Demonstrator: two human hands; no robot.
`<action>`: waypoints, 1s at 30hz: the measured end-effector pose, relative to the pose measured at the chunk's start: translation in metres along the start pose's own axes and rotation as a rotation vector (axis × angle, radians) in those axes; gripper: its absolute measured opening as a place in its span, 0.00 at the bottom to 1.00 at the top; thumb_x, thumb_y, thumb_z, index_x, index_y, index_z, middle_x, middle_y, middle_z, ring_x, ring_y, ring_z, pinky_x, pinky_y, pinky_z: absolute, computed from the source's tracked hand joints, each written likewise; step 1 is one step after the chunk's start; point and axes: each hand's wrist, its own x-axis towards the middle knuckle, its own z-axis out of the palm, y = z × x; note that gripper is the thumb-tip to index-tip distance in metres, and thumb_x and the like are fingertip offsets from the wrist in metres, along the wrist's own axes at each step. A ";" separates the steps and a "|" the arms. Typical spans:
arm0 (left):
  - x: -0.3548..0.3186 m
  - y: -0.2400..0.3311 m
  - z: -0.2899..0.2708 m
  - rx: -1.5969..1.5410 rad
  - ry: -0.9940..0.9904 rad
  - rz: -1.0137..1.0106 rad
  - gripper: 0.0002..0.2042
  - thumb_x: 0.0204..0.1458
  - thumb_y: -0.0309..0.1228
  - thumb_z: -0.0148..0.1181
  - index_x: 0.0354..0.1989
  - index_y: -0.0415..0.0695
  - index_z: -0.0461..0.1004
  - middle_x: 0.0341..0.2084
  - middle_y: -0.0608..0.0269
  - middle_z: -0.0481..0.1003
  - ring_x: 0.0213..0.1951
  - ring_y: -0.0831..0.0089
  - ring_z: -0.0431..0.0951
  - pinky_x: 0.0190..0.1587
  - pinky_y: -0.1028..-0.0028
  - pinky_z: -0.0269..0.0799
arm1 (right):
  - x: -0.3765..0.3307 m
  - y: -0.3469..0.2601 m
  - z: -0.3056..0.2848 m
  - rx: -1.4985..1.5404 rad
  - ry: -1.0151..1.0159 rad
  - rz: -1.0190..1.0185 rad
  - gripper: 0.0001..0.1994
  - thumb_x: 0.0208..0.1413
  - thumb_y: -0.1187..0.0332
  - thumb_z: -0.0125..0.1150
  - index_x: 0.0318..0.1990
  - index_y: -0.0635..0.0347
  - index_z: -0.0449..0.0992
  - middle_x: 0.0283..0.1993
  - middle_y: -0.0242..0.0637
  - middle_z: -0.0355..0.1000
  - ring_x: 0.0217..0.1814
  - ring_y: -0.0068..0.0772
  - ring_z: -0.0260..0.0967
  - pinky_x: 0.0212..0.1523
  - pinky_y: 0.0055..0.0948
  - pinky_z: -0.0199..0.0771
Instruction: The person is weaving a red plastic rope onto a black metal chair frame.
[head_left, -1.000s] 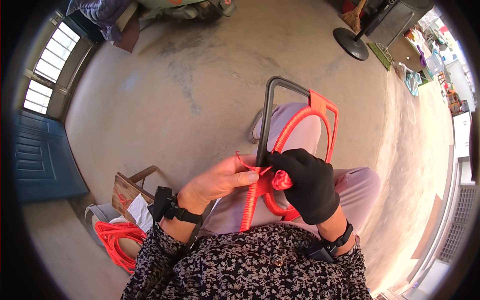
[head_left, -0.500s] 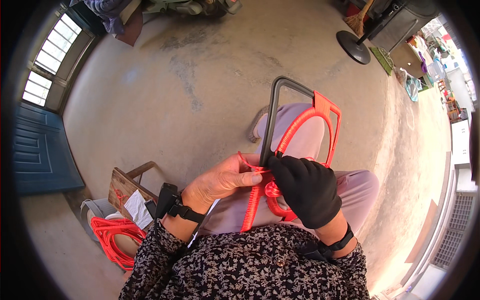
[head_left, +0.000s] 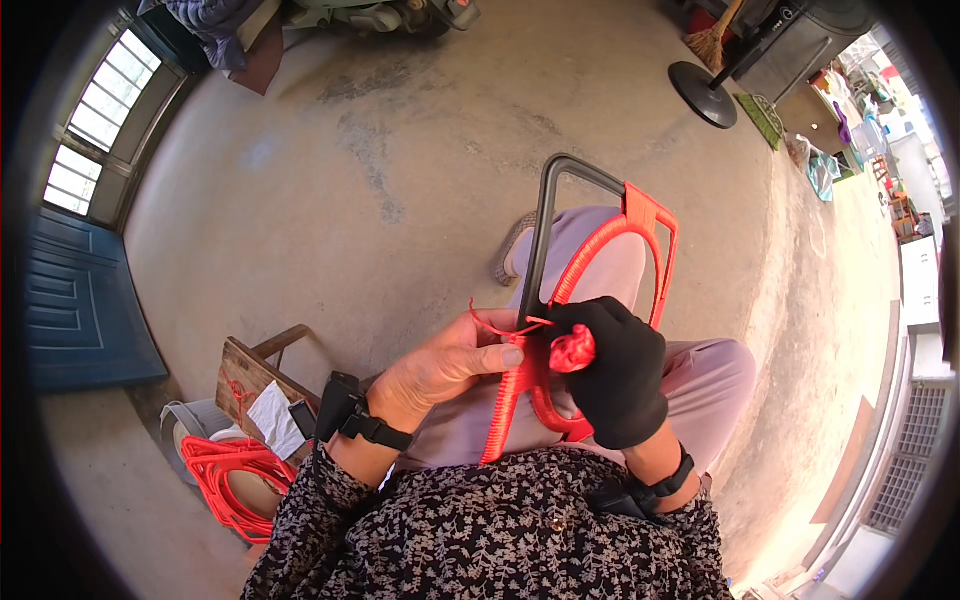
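Note:
A dark metal frame (head_left: 547,220), partly wrapped in red cord, rests over my lap. Inside it is a ring (head_left: 590,250) tightly wound with the same cord. My bare left hand (head_left: 450,365) pinches the frame's near left side, thumb on the red winding (head_left: 508,385) and a thin loose cord end (head_left: 483,318) by its fingers. Closed in a black glove, my right hand (head_left: 622,380) grips a small bundle of red cord (head_left: 573,350) beside the left fingertips. A strand runs between the hands across the frame. The right fingertips are partly hidden.
At my left stands a wooden stool (head_left: 245,370) with a white paper on it, beside a coil of red cord (head_left: 225,480) on a round container. A blue door (head_left: 85,300) is farther left. A black round stand base (head_left: 703,95) and brooms (head_left: 765,120) are at the far right.
My right hand has turned and shifted slightly up, drawing the cord bundle up and right so it shows at the glove's front. My left hand stays almost in place on the frame.

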 end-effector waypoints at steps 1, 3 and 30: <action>-0.001 0.001 -0.001 -0.003 -0.003 -0.018 0.26 0.49 0.35 0.65 0.54 0.35 0.68 0.47 0.60 0.74 0.49 0.73 0.73 0.56 0.72 0.64 | 0.000 0.001 0.000 0.100 -0.001 0.063 0.17 0.39 0.72 0.64 0.42 0.50 0.76 0.31 0.35 0.72 0.31 0.40 0.73 0.29 0.33 0.71; -0.002 0.001 -0.002 -0.005 -0.004 -0.036 0.26 0.48 0.35 0.66 0.54 0.36 0.68 0.48 0.58 0.74 0.50 0.72 0.73 0.57 0.71 0.64 | -0.003 0.001 -0.003 0.151 -0.030 0.101 0.16 0.41 0.73 0.64 0.41 0.52 0.76 0.31 0.36 0.73 0.31 0.40 0.74 0.30 0.32 0.72; -0.002 -0.001 -0.005 0.065 0.034 0.000 0.29 0.47 0.37 0.66 0.56 0.35 0.67 0.50 0.55 0.72 0.53 0.70 0.71 0.58 0.70 0.63 | -0.021 -0.003 0.016 0.536 0.048 0.487 0.07 0.43 0.71 0.70 0.30 0.62 0.78 0.25 0.36 0.75 0.26 0.21 0.72 0.29 0.24 0.71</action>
